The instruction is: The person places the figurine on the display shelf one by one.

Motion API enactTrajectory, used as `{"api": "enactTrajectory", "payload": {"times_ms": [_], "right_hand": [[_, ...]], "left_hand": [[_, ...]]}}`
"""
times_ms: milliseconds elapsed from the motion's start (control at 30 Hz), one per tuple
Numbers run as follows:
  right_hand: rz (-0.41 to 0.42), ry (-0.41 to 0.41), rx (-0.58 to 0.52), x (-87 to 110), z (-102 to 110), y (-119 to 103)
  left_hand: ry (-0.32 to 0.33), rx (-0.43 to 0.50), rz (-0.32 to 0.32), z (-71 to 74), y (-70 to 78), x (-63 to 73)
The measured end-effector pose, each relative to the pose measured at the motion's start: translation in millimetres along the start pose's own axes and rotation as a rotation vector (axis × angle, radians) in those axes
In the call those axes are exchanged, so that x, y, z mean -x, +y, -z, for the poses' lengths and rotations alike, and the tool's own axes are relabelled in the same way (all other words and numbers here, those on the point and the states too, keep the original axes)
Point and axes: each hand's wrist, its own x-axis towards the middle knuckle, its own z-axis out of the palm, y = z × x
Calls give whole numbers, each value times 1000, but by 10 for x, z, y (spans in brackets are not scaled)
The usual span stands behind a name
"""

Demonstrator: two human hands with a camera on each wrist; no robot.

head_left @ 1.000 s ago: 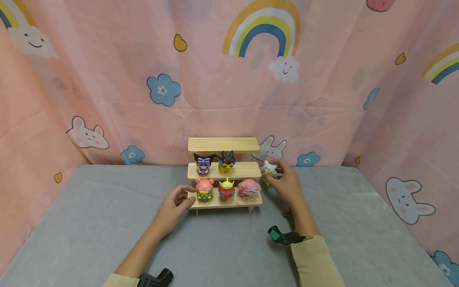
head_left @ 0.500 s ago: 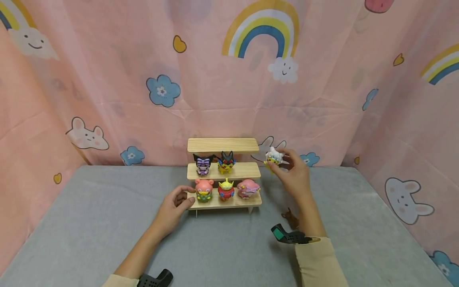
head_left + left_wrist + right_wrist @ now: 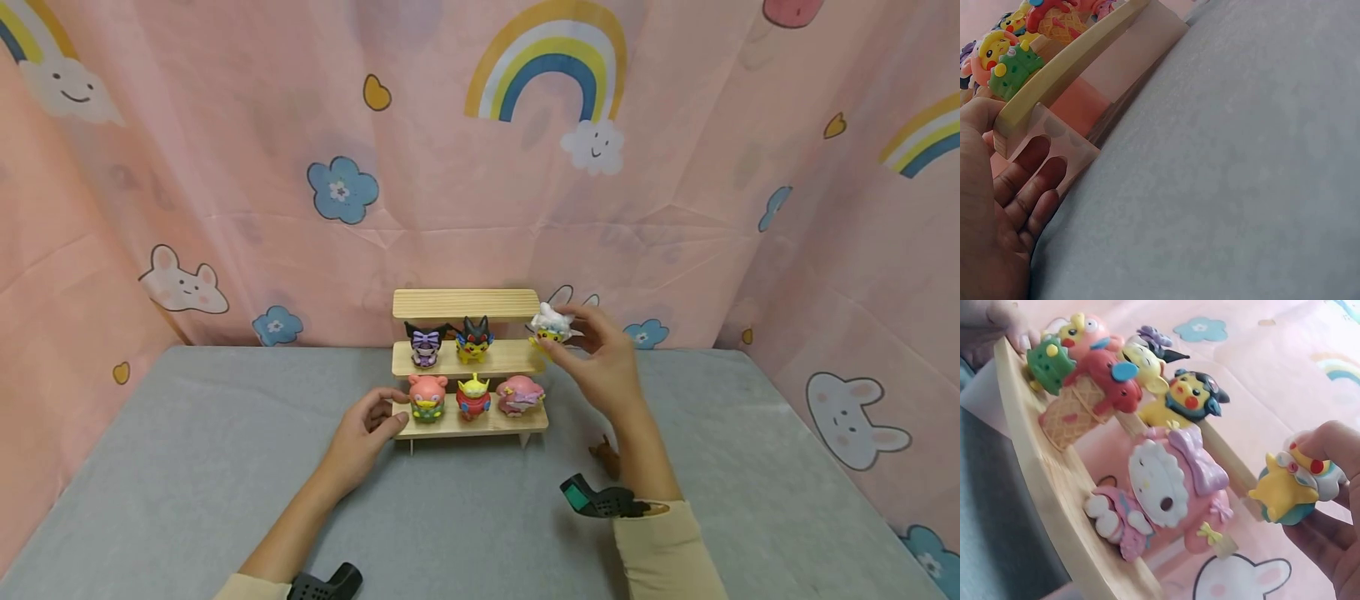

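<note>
A small three-tier wooden display shelf [image 3: 467,303] stands on the table. My left hand [image 3: 367,433] holds the left end of its lowest board; in the left wrist view the thumb lies at the board's end and fingers touch the clear side leg. Between thumb and fingers, my right hand [image 3: 606,367] pinches a yellow Pikachu figurine [image 3: 553,323] in a white headpiece, at the middle board's right end. That board carries a purple-and-black figurine [image 3: 426,345] and a dark-hooded Pikachu figurine [image 3: 474,340]. Below sit a pink-and-green figurine [image 3: 427,398], a red one [image 3: 473,397] and a pink one [image 3: 519,395].
A small brown figurine [image 3: 606,458] lies on the grey tablecloth [image 3: 465,517] beside the right forearm, partly hidden. Behind the shelf hangs a pink printed curtain [image 3: 450,200]. Each wrist wears a black camera mount [image 3: 600,497].
My right hand lifted the white-topped Pikachu figurine from beside the shelf, up and right, then brought it left to the middle board's right end. The left hand has stayed put.
</note>
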Motion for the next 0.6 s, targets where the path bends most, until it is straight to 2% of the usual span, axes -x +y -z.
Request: {"api": "enactTrajectory", "payload": {"times_ms": [167, 333, 600], "right_hand": [[-17, -88, -33, 8, -69, -29], [-65, -169, 4, 23, -132, -46], [-93, -208, -19, 15, -175, -56]], "left_hand": [[2, 2, -2, 0, -4, -2], [-1, 1, 6, -1, 4, -2], [1, 2, 4, 3, -1, 1]]}}
